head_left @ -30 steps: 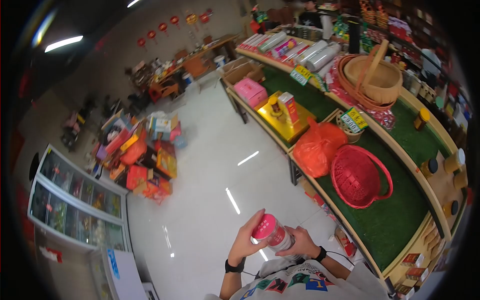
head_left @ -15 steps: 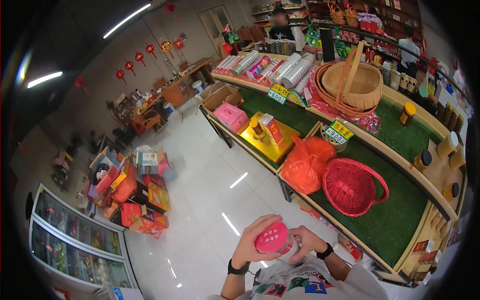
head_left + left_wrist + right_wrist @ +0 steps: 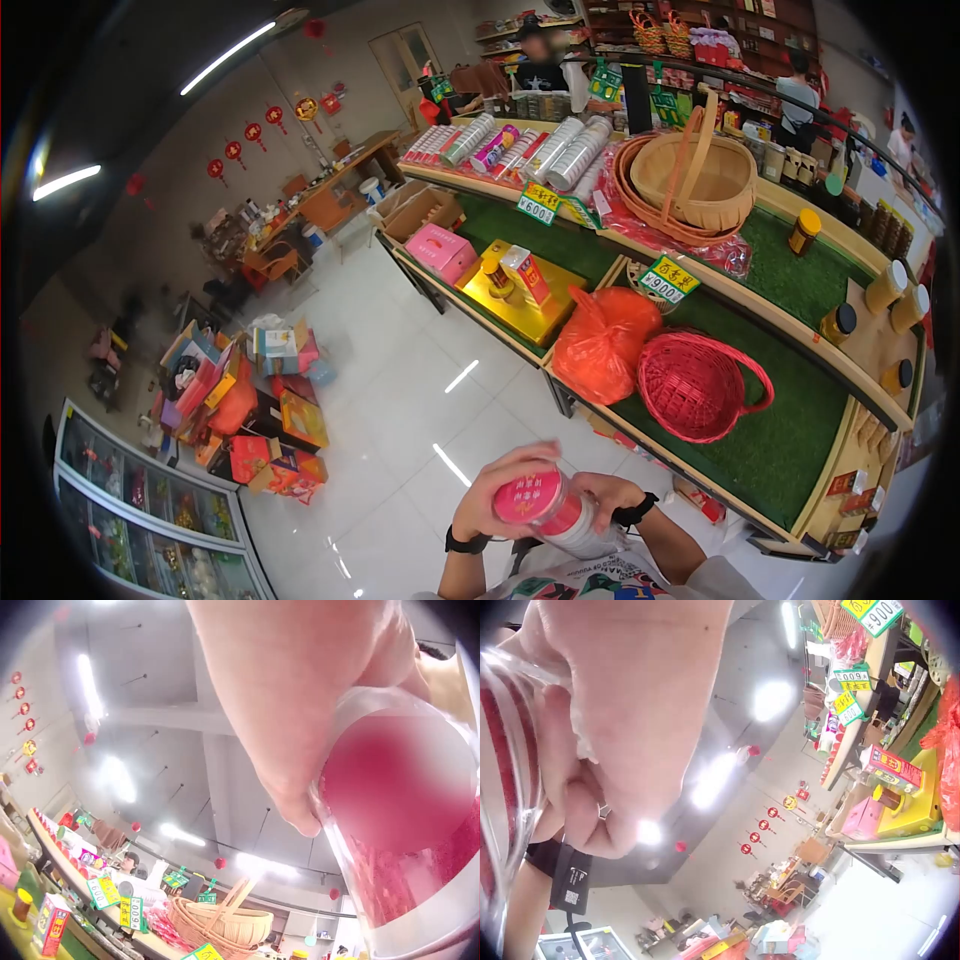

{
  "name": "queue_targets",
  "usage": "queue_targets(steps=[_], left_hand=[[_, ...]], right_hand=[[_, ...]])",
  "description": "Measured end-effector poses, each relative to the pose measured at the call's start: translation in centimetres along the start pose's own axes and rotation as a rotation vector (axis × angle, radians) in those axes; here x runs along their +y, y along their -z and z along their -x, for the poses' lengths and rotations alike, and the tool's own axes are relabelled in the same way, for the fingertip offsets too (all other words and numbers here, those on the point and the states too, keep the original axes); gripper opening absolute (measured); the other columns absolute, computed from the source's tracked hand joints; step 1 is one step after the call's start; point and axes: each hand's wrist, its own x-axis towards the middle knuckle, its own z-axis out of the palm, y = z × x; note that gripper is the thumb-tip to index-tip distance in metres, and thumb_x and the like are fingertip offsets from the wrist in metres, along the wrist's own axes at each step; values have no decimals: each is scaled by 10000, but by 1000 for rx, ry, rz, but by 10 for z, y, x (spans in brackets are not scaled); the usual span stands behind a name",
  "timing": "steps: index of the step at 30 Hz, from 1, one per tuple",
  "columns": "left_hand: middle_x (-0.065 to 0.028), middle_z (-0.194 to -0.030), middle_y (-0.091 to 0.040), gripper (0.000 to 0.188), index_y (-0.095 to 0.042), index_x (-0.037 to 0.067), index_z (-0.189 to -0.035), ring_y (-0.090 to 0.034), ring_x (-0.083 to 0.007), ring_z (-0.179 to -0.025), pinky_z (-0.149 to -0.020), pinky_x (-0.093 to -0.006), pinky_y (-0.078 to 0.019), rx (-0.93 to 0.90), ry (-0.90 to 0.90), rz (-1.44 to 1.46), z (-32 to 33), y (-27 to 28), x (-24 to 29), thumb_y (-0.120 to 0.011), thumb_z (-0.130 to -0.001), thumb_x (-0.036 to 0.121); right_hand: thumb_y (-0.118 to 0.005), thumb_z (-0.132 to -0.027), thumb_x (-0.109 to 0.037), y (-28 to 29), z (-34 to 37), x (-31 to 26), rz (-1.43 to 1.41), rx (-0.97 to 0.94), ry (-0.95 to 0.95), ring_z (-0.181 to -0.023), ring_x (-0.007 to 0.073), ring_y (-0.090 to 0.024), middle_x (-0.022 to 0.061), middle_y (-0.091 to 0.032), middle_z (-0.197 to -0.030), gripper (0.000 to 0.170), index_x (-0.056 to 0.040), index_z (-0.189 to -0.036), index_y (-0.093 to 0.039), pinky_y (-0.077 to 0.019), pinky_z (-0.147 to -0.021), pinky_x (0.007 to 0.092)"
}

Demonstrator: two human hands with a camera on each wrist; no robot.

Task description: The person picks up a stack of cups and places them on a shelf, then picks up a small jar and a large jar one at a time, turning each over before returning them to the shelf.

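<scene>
In front of the chest, both hands hold a clear wrapped cylinder point(image 3: 568, 518) with a pink-red round end, tilted up toward the head camera. The left hand point(image 3: 492, 498) curls round its end from the left. My right hand point(image 3: 610, 497) grips its side from the right. In the left wrist view, the thumb side of the left hand point(image 3: 300, 697) lies against the transparent wrap beside the red end point(image 3: 397, 780). The right wrist view has the right hand point(image 3: 630, 705) with bent fingers at the striped red and white side point(image 3: 502, 765).
Right of the hands runs a tiered green shelf point(image 3: 790, 450) bearing a red basket point(image 3: 690, 385), an orange bag point(image 3: 605, 345), a gold box point(image 3: 520, 305) and woven baskets point(image 3: 695, 180). Boxes point(image 3: 245, 410) are piled at the left, near a glass-topped freezer point(image 3: 150, 500).
The head view has swung, and the shelf sits further left and more sharply in frame. Both hands keep hold of the cylinder, whose side now shows more than half a second ago.
</scene>
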Motion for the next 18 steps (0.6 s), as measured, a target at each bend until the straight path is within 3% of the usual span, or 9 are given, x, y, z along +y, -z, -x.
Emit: queue_targets(steps=[2,4,7,9,12,18], left_hand=[[-243,-1482,-486,748,-627,24,-1303,-450,-393,-1403,-1140,-442,-364,62,63,-58,-2,12,-9,-850,-664,341],[-230,-1489,-485,753,-601,31,-1339,-466,-368,-1397,-1131,-423,-381,71,149,-109,-6,18,-16,-848,-685,311],[-213,-1505,-479,781,-546,65,-1406,-514,-344,-1360,-1103,-389,-423,100,224,-251,-13,31,-31,-851,-715,265],[-218,-1504,-479,769,-547,82,-1408,-531,-354,-1343,-1089,-392,-439,119,222,-250,-12,49,-48,-849,-725,266],[-208,-1433,-539,675,-576,88,-1378,-583,-350,-1269,-1053,-388,-465,108,237,-181,-14,77,-50,-817,-763,225],[-162,-1181,-643,491,-634,42,-1281,-654,-311,-1048,-939,-356,-516,326,220,-180,0,130,-66,-756,-833,202]], right_hand=[[-931,-618,-219,0,2,-9,100,152,-5,-1046,157,-637,100,-708,-1151,736,52,-1234,-634,-483,-956,308],[-916,-662,-182,-2,1,-7,188,346,-36,-1055,157,-634,98,-705,-1170,699,50,-1256,-629,-480,-971,316],[-905,-690,-162,5,-15,0,173,431,-18,-1049,162,-634,89,-708,-1161,650,42,-1247,-638,-484,-969,318],[-926,-652,-185,10,-30,-6,200,462,-70,-1029,155,-642,88,-717,-1131,683,33,-1236,-645,-490,-958,315],[-947,-613,-220,17,-60,-24,371,480,-127,-1020,162,-657,101,-724,-1115,729,18,-1235,-650,-503,-941,319],[-953,-592,-289,30,-130,-22,618,497,-198,-998,197,-697,145,-737,-1087,776,5,-1244,-653,-528,-910,325]])
